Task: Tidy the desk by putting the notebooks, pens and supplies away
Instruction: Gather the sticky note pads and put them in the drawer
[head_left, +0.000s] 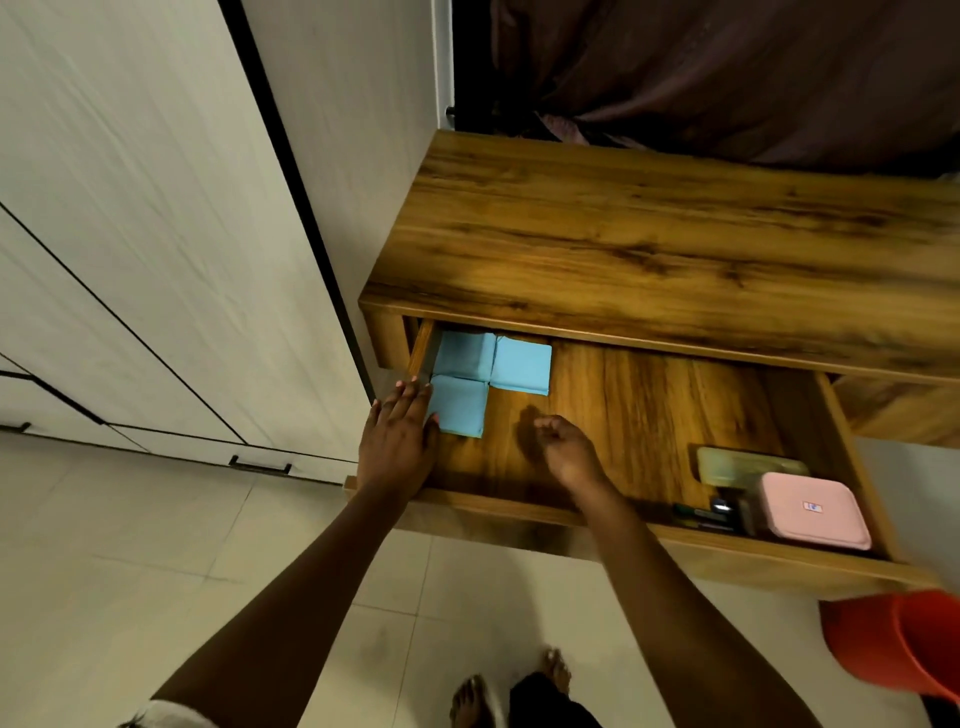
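Wood-grain desk (675, 234) stood with its drawer (649, 405) pulled out, both hands inside.
Three blue packets (519, 366) lay together in the drawer's far left corner. The left hand (400, 431), fingers straight and flat, touched the nearest of them beside the left wall. The right hand (569, 452) hovered over bare drawer floor, fingers loosely curled, holding nothing. A pink box (813, 517) sat in the near right corner, a green case (743, 465) just behind it, pens (701, 514) along the front wall to its left. A red bucket (898, 649) stood on the floor near the drawer's right front corner; white wardrobe doors (156, 260) flanked the desk's left.
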